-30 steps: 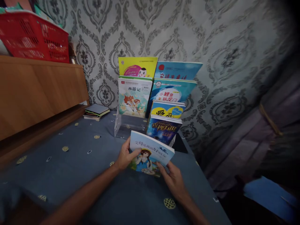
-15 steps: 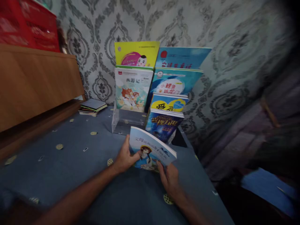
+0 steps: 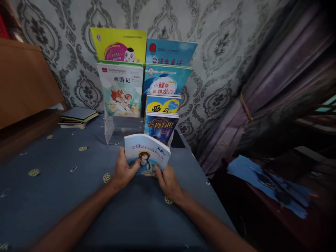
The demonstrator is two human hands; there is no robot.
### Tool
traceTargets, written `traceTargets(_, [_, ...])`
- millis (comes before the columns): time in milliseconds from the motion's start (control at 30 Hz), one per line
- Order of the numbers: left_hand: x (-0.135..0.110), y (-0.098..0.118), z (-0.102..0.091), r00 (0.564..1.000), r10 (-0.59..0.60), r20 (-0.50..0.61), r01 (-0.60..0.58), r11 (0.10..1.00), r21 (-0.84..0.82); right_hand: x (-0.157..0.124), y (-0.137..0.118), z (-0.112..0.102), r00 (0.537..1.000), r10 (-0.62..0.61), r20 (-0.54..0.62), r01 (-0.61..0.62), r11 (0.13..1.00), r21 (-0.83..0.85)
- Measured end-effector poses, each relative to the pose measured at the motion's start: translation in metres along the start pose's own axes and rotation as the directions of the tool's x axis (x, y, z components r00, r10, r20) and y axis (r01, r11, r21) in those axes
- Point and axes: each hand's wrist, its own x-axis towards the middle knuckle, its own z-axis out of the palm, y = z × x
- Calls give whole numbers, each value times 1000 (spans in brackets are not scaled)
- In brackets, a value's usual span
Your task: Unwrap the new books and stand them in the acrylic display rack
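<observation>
Book (image 3: pixel 147 148) is pinched at its two sides by left hand (image 3: pixel 124 170) and right hand (image 3: pixel 169 181), thumbs on cover; its top edge is turned toward rack (image 3: pixel 109 127), just beyond.

It looks like a home, with ornate wallpaper (image 3: pixel 217 45), a tied-back curtain (image 3: pixel 267 77) and wooden furniture (image 3: pixel 23 84).

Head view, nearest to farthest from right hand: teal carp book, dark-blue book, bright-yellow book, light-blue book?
1. Light-blue book: held by the right hand.
2. Dark-blue book: right column, lowest.
3. Teal carp book: right column, second from top.
4. Bright-yellow book: back left, top.
</observation>
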Motion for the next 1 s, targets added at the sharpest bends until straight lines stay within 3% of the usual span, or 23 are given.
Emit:
traceTargets(467, [5,-19,-7,988,109,111,-103,993,-55,6,-7,-5,997,71,41,-75,989,130])
traceTargets(1000, [17,-19,-17,963,147,227,-137,989,-59,15,-9,-19,987,66,147,-89,984,153])
